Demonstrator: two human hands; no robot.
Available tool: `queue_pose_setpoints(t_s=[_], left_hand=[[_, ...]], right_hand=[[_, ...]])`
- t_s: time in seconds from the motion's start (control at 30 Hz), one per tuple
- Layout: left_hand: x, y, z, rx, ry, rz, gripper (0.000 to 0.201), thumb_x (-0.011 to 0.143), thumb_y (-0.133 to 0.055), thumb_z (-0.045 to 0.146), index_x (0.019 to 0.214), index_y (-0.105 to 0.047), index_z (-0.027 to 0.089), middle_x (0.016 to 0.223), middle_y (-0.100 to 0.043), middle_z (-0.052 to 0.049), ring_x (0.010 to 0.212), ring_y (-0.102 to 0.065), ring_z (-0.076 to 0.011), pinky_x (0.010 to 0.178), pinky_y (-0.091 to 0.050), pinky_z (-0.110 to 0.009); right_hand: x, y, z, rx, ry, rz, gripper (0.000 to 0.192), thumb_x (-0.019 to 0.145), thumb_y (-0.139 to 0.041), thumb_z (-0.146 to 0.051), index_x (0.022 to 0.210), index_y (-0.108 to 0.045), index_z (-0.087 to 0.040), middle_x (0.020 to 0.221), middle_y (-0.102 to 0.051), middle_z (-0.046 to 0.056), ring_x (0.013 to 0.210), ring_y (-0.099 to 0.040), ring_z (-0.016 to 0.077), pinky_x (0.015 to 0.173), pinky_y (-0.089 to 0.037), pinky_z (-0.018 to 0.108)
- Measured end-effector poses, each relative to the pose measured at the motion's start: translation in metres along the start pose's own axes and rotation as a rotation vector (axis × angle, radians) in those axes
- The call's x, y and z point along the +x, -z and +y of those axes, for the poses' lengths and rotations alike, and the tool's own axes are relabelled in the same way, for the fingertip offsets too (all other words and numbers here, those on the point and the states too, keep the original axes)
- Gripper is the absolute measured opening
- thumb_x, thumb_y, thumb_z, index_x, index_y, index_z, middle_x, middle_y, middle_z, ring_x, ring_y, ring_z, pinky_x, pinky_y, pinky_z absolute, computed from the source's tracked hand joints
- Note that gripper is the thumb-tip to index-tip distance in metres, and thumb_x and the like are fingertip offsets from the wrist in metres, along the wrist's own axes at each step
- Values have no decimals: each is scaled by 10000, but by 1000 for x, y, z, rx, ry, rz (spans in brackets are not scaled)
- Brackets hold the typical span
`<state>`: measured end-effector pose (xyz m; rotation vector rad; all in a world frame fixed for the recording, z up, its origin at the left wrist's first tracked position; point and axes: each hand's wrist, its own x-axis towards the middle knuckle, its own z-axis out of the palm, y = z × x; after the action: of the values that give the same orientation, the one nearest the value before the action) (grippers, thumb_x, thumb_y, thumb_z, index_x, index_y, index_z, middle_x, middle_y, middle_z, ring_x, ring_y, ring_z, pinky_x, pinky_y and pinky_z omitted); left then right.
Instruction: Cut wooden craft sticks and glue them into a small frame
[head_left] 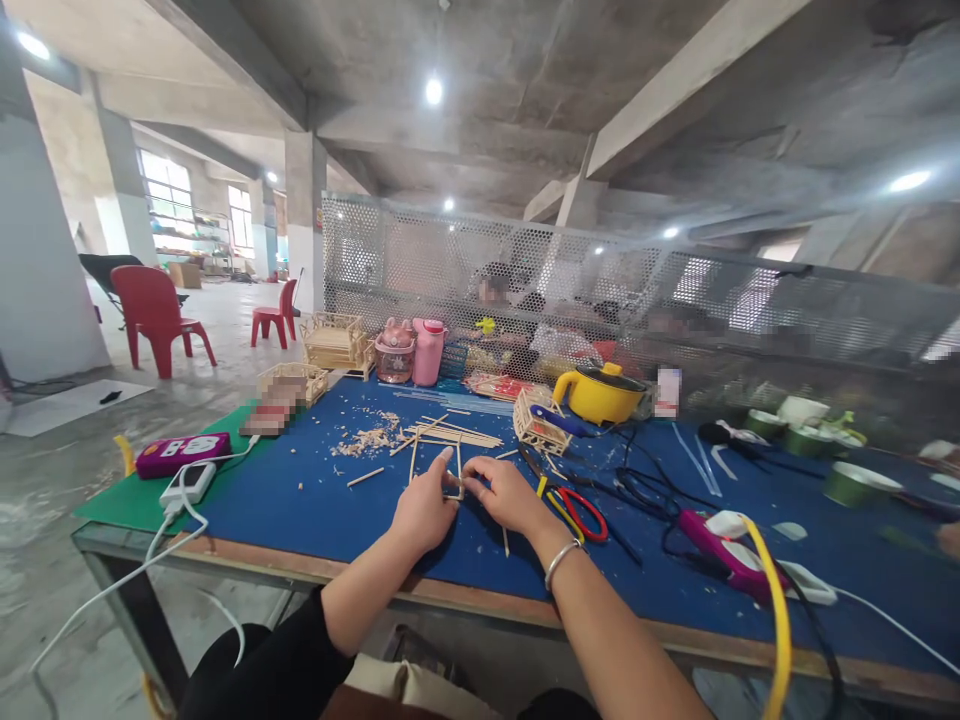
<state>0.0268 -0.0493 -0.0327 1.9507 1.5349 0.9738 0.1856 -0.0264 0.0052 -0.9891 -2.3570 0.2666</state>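
Note:
My left hand (427, 508) is closed on a small frame of thin wooden sticks (460, 456), held low over the blue table mat (315, 515). At the near right corner of that frame, my right hand (508, 492) has its thumb and fingers pinched; whatever small piece is between them is hidden. A bundle of loose wooden sticks (469, 436) lies just beyond my hands. To the left are a scatter of wood scraps (375, 438) and a single short stick (365, 478). Right of my right hand lies a tool with red and yellow handles (585, 512).
A small stick-built crate (536, 425) and a yellow electric pot (604, 395) stand at the back. Pink bottles (429, 352) stand by more stick structures (337, 345). Purple power strips (184, 453) and cables lie at both sides. A perforated metal screen (435, 260) rises behind, with people beyond.

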Motion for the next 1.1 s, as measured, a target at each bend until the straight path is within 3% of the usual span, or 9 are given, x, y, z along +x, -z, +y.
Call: queue_pose_setpoints(t_s=[0.2, 0.43, 0.53, 0.63, 0.8, 1.0, 1.1], left_hand=[[2, -5, 1, -23, -21, 67, 773, 725, -562, 83, 1424, -243, 171, 1007, -681, -60, 923, -611, -182, 821, -433, -277], [8, -1, 5, 2, -16, 6, 796, 721, -592, 83, 1428, -234, 155, 840, -698, -19, 846, -641, -173, 765, -433, -256], [11, -1, 2, 27, -37, -4, 750, 737, -600, 114, 1413, -281, 164, 841, -705, -16, 856, -645, -179, 770, -440, -264], [13, 0, -2, 41, -71, -22, 751, 748, -588, 111, 1423, -264, 182, 846, -714, -3, 868, -646, -167, 792, -446, -260], [11, 0, -4, 155, -136, -50, 733, 773, -538, 90, 1436, -239, 182, 936, -723, -28, 978, -622, -176, 849, -432, -273], [1, -4, 8, 451, -126, -10, 615, 862, -401, 134, 1449, -215, 143, 924, -680, -126, 885, -637, -222, 773, -435, -307], [1, -3, 9, 438, -102, -22, 655, 853, -410, 132, 1457, -158, 114, 919, -680, -131, 892, -634, -228, 758, -431, -301]], right_hand=[[2, -2, 1, 4, 1, -35, 126, 845, -520, -196, 738, -581, -172, 727, -611, 21, 693, -529, 145, 651, -363, 248], [7, -4, 8, 78, -39, -62, 79, 792, -569, -182, 714, -579, -176, 697, -610, 1, 648, -522, 128, 615, -365, 238], [7, -6, 18, 150, -94, -65, 88, 803, -575, -254, 847, -591, -179, 738, -633, 2, 663, -558, 126, 614, -409, 231], [4, -6, 28, 203, -156, -68, 194, 786, -562, -199, 976, -581, -166, 800, -661, 18, 715, -602, 128, 647, -449, 231], [0, -9, 30, 212, -226, -143, 100, 689, -629, -161, 778, -675, -159, 734, -697, 26, 663, -618, 146, 628, -457, 243], [3, -15, 27, 220, -254, -145, 127, 711, -616, -176, 790, -715, -170, 782, -730, 37, 710, -652, 165, 667, -463, 252], [3, -15, 27, 215, -253, -143, 116, 707, -636, -192, 785, -720, -172, 788, -733, 37, 721, -653, 169, 679, -457, 254]])
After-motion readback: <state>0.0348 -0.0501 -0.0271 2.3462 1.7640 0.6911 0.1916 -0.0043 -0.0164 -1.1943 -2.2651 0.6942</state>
